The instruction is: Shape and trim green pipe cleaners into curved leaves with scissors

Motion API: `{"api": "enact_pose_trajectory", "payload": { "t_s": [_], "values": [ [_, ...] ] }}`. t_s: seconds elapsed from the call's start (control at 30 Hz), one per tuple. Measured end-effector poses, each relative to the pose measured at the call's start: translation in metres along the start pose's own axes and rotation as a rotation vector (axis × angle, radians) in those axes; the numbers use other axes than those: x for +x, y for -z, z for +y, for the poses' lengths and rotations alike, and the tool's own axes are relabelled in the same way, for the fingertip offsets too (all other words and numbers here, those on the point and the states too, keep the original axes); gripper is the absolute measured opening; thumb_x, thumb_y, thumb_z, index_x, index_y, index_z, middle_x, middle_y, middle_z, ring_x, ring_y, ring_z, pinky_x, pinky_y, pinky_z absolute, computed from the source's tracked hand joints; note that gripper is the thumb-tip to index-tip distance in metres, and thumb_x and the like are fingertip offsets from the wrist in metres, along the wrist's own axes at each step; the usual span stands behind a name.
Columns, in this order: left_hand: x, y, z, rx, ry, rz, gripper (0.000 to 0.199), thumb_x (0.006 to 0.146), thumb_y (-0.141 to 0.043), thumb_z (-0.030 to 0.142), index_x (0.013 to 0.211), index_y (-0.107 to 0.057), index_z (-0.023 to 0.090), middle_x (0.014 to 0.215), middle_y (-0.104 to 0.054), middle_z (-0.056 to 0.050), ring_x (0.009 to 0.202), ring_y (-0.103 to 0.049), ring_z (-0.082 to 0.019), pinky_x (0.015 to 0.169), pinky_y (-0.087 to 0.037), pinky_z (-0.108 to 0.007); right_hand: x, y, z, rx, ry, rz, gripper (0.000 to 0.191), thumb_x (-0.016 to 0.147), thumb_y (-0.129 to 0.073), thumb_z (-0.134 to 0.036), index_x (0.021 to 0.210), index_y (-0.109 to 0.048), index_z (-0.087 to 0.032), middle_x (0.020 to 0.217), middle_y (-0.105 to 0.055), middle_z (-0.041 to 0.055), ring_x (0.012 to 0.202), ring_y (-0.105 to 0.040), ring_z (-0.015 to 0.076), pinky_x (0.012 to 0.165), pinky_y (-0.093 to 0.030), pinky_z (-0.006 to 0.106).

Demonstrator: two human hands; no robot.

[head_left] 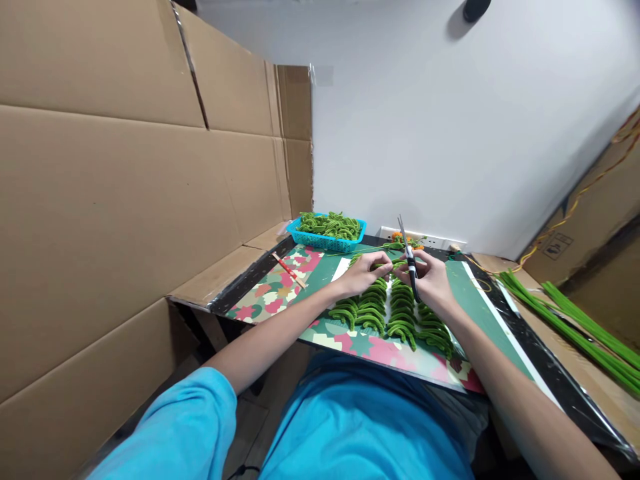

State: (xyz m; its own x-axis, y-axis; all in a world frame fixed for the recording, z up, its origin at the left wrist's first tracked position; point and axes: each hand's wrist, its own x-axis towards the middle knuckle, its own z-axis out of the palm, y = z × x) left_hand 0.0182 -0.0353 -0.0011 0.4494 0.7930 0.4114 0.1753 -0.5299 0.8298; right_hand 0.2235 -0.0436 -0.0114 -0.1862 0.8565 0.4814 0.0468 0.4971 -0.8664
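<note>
My left hand (369, 273) is closed, thumb and fingertips pinched together above the tabletop. What sits in that pinch is too small to make out. Close beside it, my right hand (431, 279) holds a pair of scissors (411, 265) with black handles, blades pointing up and away from me. Its fingertips nearly meet those of the left hand. Below both hands lie several columns of short, curved green pipe-cleaner pieces (371, 313), stacked in overlapping rows on a green and patterned board (320, 280). The hands hide the far part of these columns.
A blue plastic basket (327, 244) full of green pieces stands at the back left. Nearby lies a red stick (289, 270). Orange flowers (400, 237) rest by a power strip (447, 245). Long green pipe cleaners (575, 327) lie right. Cardboard (125, 200) walls the left side.
</note>
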Motion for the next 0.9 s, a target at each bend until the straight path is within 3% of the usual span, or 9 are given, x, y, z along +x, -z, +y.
{"api": "enact_pose_trajectory", "payload": {
  "t_s": [0.43, 0.9],
  "values": [
    [0.004, 0.004, 0.001, -0.112, 0.042, -0.069, 0.042, 0.089, -0.072, 0.058, 0.084, -0.066, 0.016, 0.083, -0.074, -0.005, 0.079, -0.064, -0.018, 0.078, -0.046, -0.029, 0.001, 0.006, -0.005, 0.022, 0.017, 0.021, 0.048, 0.066, -0.093, -0.042, 0.099, -0.066, -0.021, 0.076, -0.073, 0.0020, 0.066, -0.068, 0.0198, 0.062, -0.054, 0.031],
    [0.004, 0.006, -0.009, -0.134, 0.050, -0.051, 0.041, 0.089, -0.076, 0.054, 0.090, -0.072, 0.013, 0.080, -0.075, -0.006, 0.072, -0.063, -0.015, 0.071, -0.044, -0.027, 0.002, 0.008, 0.001, 0.074, 0.016, 0.015, 0.047, 0.063, -0.097, -0.036, 0.097, -0.068, -0.022, 0.075, -0.073, 0.0011, 0.066, -0.069, 0.0201, 0.063, -0.054, 0.031]
  ]
}}
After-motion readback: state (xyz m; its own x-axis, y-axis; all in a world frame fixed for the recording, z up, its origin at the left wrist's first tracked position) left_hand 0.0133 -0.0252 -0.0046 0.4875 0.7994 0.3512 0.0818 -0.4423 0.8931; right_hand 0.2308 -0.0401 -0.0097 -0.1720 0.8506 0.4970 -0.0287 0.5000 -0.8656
